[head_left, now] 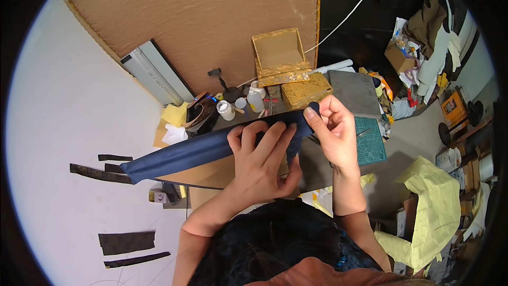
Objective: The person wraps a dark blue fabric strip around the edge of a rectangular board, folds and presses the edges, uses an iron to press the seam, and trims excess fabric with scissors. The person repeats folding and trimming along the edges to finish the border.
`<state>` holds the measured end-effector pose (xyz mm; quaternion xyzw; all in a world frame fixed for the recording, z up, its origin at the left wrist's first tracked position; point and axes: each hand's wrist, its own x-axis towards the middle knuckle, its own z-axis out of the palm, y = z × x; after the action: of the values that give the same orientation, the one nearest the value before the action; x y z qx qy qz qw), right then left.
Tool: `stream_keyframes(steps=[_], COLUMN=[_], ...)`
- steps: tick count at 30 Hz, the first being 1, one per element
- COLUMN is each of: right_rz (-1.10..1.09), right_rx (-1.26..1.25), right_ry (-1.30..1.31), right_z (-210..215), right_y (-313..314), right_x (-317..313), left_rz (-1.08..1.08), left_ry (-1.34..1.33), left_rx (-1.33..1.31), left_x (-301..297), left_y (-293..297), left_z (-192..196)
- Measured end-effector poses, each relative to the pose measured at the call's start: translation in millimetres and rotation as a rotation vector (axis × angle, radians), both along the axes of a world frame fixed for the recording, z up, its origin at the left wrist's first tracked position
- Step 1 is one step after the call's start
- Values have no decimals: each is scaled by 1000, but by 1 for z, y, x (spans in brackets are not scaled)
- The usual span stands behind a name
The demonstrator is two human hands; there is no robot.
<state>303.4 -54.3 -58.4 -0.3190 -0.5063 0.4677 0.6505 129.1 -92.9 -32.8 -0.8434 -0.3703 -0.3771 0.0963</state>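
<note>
Box [280, 55] behind strip [201, 151] — bottles [241, 107] between.

Light: bright and even, falling from overhead | Glare: white table [63, 143] washing out toward 9 o'clock | Shadows: soft, pooling dark at 1 o'clock | Distortion: fisheye bending straight edges, black vignette ringing the frame | Focus: centre staying sharp, rim softening
</note>
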Motion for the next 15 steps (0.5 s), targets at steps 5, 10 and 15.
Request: stream_keyframes(steps=[5, 10, 15], right_rz=[48, 36, 31], right_rx=[23, 35, 26], right_ry=[30, 7, -55], right_z=[3, 0, -2], right_y=[-3, -2, 3], right_x=[3, 1, 5], left_rz=[2, 31, 18], left_ry=[22, 48, 31], left_rx=[-1, 17, 12], left_x=[5, 7, 2], left_y=[0, -2, -3], left_z=[0, 0, 1])
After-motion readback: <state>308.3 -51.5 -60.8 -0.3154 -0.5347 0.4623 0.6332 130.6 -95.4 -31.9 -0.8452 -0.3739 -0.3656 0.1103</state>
